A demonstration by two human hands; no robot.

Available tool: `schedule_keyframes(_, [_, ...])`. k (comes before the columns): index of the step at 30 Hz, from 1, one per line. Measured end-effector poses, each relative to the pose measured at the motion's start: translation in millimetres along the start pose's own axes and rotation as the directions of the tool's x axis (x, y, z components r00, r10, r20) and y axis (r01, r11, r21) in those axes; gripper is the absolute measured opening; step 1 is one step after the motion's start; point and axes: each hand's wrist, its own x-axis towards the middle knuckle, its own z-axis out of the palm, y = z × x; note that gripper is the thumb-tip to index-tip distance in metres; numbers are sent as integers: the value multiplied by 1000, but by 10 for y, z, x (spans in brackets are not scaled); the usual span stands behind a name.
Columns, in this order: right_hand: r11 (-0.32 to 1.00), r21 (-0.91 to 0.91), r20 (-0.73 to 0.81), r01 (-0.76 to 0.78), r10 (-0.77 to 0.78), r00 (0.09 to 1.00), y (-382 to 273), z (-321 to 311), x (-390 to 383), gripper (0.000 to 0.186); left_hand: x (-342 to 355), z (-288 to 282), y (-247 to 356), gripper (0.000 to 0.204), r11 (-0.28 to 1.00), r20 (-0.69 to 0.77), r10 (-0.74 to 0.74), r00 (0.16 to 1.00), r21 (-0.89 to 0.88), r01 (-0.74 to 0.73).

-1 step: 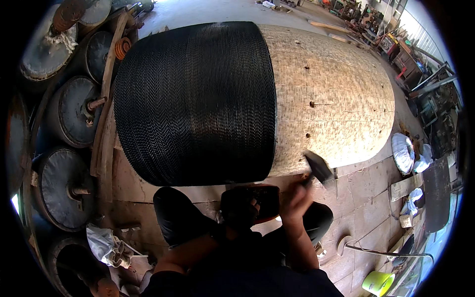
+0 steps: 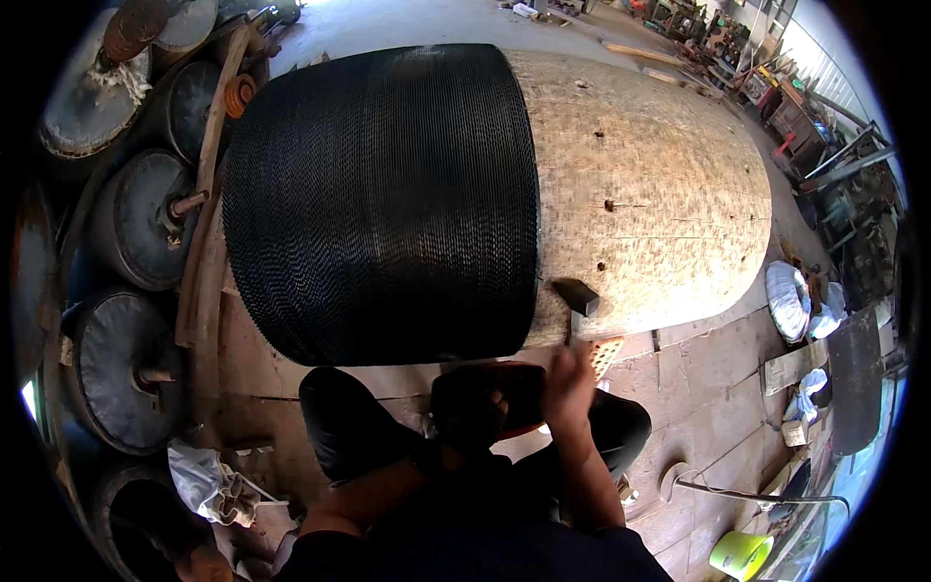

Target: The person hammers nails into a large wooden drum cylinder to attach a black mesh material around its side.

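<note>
A large lying drum (image 2: 659,184) fills the middle, its right part bare and pale with dark holes. Rows of black toothed strip (image 2: 388,194) are wound round its left part. My right hand (image 2: 567,388), blurred by motion, is wrapped round a hammer (image 2: 577,297). The hammer head appears over the drum's lower near side, just right of the strip's edge. My left hand (image 2: 477,415), dark and perhaps gloved, is over a dark tray with a reddish rim (image 2: 529,429) between my knees. Its fingers look curled, but shadow hides what they hold.
Dark drums with shafts (image 2: 136,376) line the left side, beside long wooden boards (image 2: 206,194). On the right are a wrapped white coil (image 2: 787,301), a metal rod stand (image 2: 747,493) and a lime-green bucket (image 2: 742,555). Tools and machine parts (image 2: 713,44) crowd the far right.
My right hand and the hammer have swung left, bringing the hammer head closer to the black strip's edge and uncovering an orange perforated piece beside my right knee. My left hand looks unmoved.
</note>
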Motion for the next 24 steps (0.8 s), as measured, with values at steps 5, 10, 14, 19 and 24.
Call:
schedule_keyframes(5, [981, 188, -2, -52, 54, 999, -27, -46, -120, 29, -100, 382, 23, 23, 972, -41, -234, 971, -33, 233])
schedule_keyframes(10, [999, -6, 3, -34, 34, 999, 140, -72, -151, 30, -72, 132, 14, 22, 997, -132, -74, 988, 21, 77])
schedule_keyframes(14, [993, -87, 85, -76, 84, 993, -31, -69, -65, 29, -100, 190, 6, 22, 1000, -203, -20, 979, 7, 22])
schedule_keyframes(19, [966, -217, 21, 139, -138, 990, -151, -18, 50, 19, -45, -15, 8, 22, 997, -378, 45, 925, -45, -67])
schedule_keyframes(24, [936, 225, 163, -269, 236, 958, 40, -101, 83, 41, 203, -496, 200, 20, 990, 89, -136, 987, 35, 134])
